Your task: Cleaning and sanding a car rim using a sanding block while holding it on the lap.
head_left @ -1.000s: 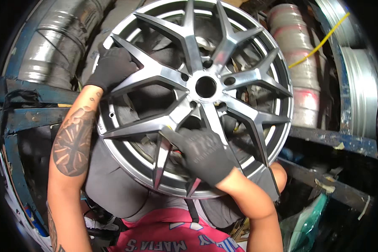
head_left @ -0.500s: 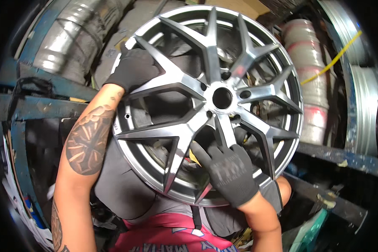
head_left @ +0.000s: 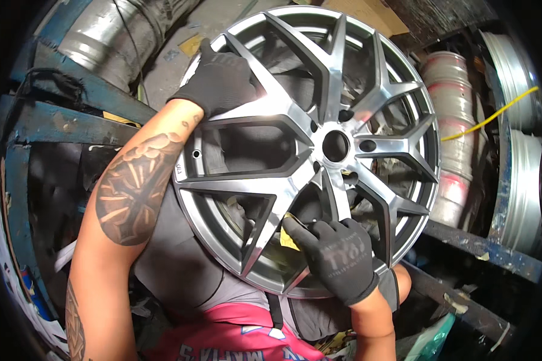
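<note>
A silver and dark grey multi-spoke alloy wheel (head_left: 307,198) rests tilted over my lap. My left hand (head_left: 221,78), in a black knit glove, grips its upper-left rim and spoke, fingers curled round the edge. My right hand (head_left: 337,256), also gloved, is on the lower spokes with a small yellow pad (head_left: 288,239) pinched at the thumb and forefinger beside a spoke. The fingertips are partly hidden behind the glove and spokes. My grey-covered legs are under the wheel.
Blue metal racks (head_left: 66,114) flank me, with stacked silver rim barrels (head_left: 448,192) and more rims (head_left: 524,180) at right, and a silver cylinder (head_left: 102,36) at upper left. A yellow hose (head_left: 494,117) crosses the right side. A cardboard piece (head_left: 379,15) lies at the top.
The wheel and my left hand have shifted right in view. My right hand has moved right and down along the spokes, exposing more of the yellow pad.
</note>
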Demonstrator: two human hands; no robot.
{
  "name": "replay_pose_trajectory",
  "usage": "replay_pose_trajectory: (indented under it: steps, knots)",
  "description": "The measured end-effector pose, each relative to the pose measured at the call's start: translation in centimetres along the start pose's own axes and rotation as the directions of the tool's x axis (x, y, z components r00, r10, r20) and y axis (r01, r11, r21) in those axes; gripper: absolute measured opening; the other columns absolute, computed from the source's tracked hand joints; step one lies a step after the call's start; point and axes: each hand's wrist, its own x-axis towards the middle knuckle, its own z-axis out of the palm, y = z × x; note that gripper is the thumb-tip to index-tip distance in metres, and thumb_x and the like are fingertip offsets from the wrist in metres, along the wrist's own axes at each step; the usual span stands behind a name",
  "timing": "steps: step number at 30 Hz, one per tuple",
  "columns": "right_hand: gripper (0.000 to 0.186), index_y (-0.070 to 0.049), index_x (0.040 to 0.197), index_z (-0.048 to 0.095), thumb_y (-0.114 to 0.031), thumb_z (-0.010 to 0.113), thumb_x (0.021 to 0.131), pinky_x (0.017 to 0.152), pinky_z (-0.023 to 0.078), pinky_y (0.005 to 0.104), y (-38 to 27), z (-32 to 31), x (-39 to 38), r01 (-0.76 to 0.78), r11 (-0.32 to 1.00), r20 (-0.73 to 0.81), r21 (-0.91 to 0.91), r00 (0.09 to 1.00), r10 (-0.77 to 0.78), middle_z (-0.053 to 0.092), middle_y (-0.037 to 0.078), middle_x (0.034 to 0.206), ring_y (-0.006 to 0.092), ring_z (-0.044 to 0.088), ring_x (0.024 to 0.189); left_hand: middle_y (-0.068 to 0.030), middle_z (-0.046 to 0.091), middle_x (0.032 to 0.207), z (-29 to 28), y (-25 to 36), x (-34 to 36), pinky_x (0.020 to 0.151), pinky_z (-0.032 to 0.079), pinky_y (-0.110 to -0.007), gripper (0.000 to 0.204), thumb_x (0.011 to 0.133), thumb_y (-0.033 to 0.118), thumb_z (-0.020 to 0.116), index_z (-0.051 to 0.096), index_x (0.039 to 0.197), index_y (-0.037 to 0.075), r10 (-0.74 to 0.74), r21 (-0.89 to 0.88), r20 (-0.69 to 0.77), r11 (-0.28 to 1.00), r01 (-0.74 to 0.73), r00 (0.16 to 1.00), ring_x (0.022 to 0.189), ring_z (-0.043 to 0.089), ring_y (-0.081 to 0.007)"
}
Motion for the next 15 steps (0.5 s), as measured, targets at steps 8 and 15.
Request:
replay_pose_trajectory:
  steps: [8,15]
  knots:
    - [0.051,-0.019,0.138,0.065,-0.02,0.065,0.087,0.069,0.049,0.0401,0.2,0.3,0.0,-0.035,0.999,0.065,0.03,0.997,0.033,0.057,0.005,0.084,0.0233,0.063,0.081,-0.0263,0.073,0.097,0.6,0.1,0.1,0.098,0.051,-0.048,0.043,0.083,0.04,0.072,0.076,0.09,-0.002,-0.022,-0.024,-0.136,1.0,0.019,0.991,0.103,0.069,-0.0412]
    - [0.057,-0.014,0.141,0.062,-0.016,0.069,0.084,0.073,0.047,0.0375,-0.1,0.6,-1.0,-0.026,0.999,0.122,0.04,0.992,0.021,0.061,0.006,0.089,0.0225,0.063,0.082,-0.0274,0.073,0.106,0.1,0.4,-0.3,0.102,0.049,-0.047,0.051,0.085,0.044,0.071,0.075,0.099,-0.005,-0.047,-0.043,-0.029,0.998,0.045,0.999,0.11,0.067,-0.0408]
